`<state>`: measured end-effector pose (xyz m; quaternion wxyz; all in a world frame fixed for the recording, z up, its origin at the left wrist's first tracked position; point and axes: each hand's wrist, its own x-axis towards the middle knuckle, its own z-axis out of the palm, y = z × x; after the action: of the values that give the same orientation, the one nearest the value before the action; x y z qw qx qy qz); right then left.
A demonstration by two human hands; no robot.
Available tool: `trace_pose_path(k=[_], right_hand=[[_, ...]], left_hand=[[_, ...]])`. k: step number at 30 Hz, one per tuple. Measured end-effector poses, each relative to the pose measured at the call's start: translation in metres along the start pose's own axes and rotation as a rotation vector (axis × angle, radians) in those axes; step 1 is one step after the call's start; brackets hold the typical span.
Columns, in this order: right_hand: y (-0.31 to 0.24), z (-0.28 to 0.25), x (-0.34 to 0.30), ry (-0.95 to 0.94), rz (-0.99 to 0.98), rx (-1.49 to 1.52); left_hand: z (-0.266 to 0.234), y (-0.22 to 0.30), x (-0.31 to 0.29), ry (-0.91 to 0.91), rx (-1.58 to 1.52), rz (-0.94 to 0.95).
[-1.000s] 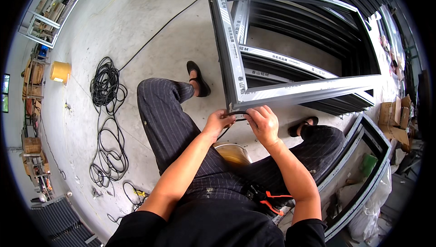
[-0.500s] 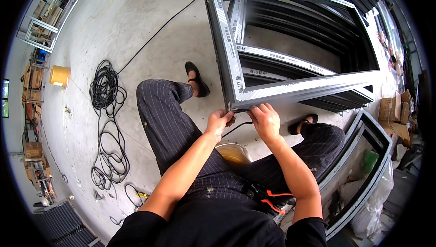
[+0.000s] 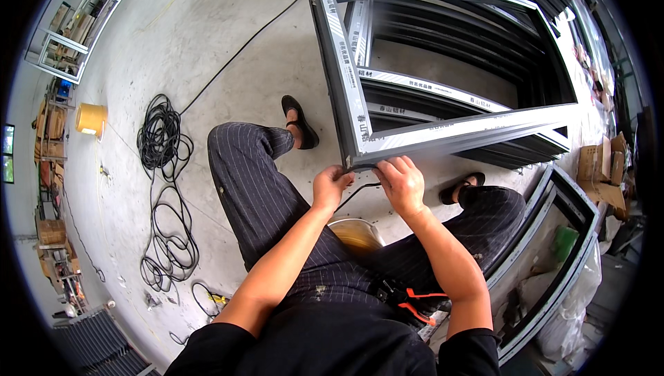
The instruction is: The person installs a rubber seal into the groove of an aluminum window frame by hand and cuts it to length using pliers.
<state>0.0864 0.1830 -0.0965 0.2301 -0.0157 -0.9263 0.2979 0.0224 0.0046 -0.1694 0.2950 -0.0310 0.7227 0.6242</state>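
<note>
A dark window frame (image 3: 415, 132) with light protective film rests atop a stack of similar frames in front of me. At its near left corner, my left hand (image 3: 332, 187) pinches one part of a thin black rubber strip (image 3: 361, 166). My right hand (image 3: 402, 184) is closed on the same strip a little to the right, its fingertips against the frame's near edge. Between the two hands the strip bows slightly along the corner. A black length hangs below, over a round bucket (image 3: 357, 232) between my knees; how it joins the strip is hidden.
Pliers with orange handles (image 3: 417, 307) lie at my lap. Another dark frame (image 3: 584, 213) leans at the right, near plastic wrap and a cardboard box (image 3: 602, 168). On the floor at left are a coiled black cable (image 3: 164, 137) and a yellow bucket (image 3: 90, 118).
My left hand has shifted slightly left from the corner, and more of the black strip shows between my hands. My right hand stays nearly in place.
</note>
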Motion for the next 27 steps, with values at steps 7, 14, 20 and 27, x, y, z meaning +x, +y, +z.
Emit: trace_pose_path(k=[7, 14, 20, 27], right_hand=[[0.013, 0.003, -0.008, -0.063, 0.093, -0.067], [0.012, 0.005, -0.008, -0.06, 0.098, -0.061], [0.012, 0.003, -0.006, -0.069, 0.093, -0.067], [0.015, 0.005, -0.008, -0.112, 0.119, -0.099]], left_hand=[[-0.016, 0.052, 0.003, -0.152, -0.288, -0.295], [-0.003, 0.02, 0.016, -0.027, -0.066, -0.1], [-0.004, 0.021, 0.015, -0.03, -0.059, -0.103], [-0.009, 0.019, 0.011, -0.109, -0.122, -0.136]])
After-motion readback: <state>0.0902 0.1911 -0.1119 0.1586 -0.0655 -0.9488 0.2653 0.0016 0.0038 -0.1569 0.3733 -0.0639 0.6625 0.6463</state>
